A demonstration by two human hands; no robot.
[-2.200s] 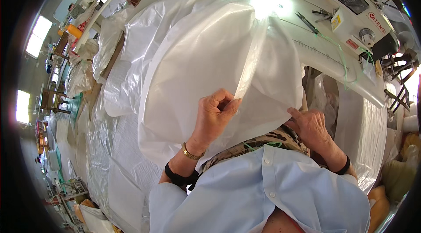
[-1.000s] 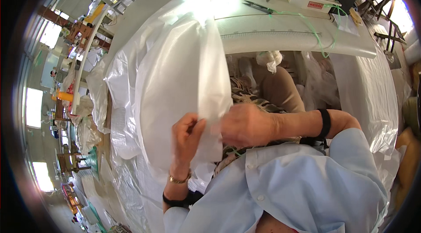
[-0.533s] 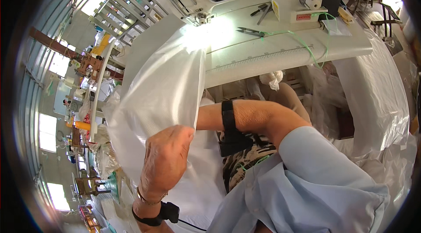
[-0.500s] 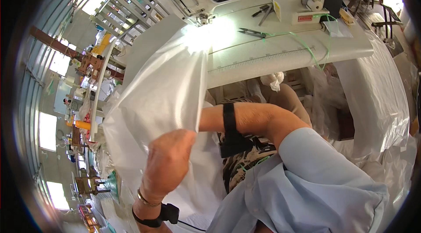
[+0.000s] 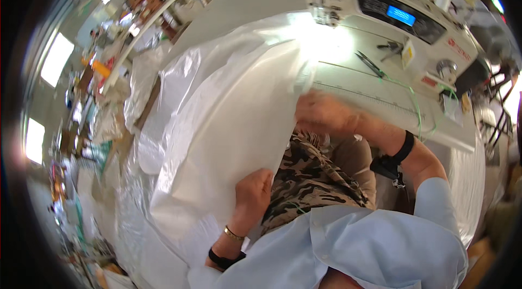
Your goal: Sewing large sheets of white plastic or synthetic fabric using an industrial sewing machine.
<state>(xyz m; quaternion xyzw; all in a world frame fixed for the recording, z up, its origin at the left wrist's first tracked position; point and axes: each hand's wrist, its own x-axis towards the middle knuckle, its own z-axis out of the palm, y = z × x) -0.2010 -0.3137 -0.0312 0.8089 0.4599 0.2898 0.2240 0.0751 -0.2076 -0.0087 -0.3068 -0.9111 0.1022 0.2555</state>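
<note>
White fabric [image 5: 228, 126] pinched by left hand [image 5: 253, 194], right hand [image 5: 321, 115] outstretched.

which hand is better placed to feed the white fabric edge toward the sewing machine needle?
Right, likely. The right hand grips the white fabric at its far edge, close to the sewing machine. The left hand pinches the near edge by the lap, farther from the machine.
</note>
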